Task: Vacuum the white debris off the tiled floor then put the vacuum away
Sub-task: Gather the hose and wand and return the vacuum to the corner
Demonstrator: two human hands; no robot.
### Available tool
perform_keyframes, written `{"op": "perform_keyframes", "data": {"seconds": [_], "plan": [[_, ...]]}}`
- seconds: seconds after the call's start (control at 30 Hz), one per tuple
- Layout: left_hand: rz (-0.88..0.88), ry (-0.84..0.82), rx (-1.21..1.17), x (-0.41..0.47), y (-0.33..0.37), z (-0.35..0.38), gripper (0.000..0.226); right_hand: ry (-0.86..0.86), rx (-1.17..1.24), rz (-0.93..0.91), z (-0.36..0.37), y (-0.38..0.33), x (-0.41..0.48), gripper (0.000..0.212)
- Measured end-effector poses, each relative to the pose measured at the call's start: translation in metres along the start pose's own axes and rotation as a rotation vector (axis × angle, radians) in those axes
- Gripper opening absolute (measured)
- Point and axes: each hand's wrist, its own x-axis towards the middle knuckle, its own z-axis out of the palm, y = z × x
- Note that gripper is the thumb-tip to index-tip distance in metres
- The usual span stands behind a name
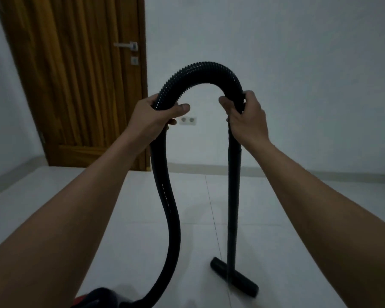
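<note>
Arching betw both hands, hose (200,70) sits clamped inside left hand (156,117) & right hand (246,121) fingers.

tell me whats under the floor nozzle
Bare pale tile floor lies around the floor nozzle; no white debris shows nearby. Whatever sits directly beneath it is covered.

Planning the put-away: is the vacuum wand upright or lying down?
Upright. The wand stands vertically with its floor head on the tiles, steadied at the top by the right hand.

The hose (200,71) arches between both hands, the wand (234,196) standing right, door (76,81) behind left.
</note>
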Motion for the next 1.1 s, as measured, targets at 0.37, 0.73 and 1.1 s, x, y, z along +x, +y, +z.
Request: {"op": "perform_keyframes", "data": {"seconds": [0.37,0.73,1.1], "plan": [[0.094,0.238,-0.242,-0.066,-0.086,0.028,0.045,0.156,0.302,-0.072,0.041,0.028,-0.042,0.060],[0.164,0.229,-0.241,-0.068,-0.067,0.036,0.044,0.036,0.355,-0.058,0.016,-0.016,-0.047,0.061],[0.080,0.244,-0.263,-0.067,-0.088,0.028,0.045,-0.155,0.532,0.072,0.032,-0.045,-0.038,0.037]]}}
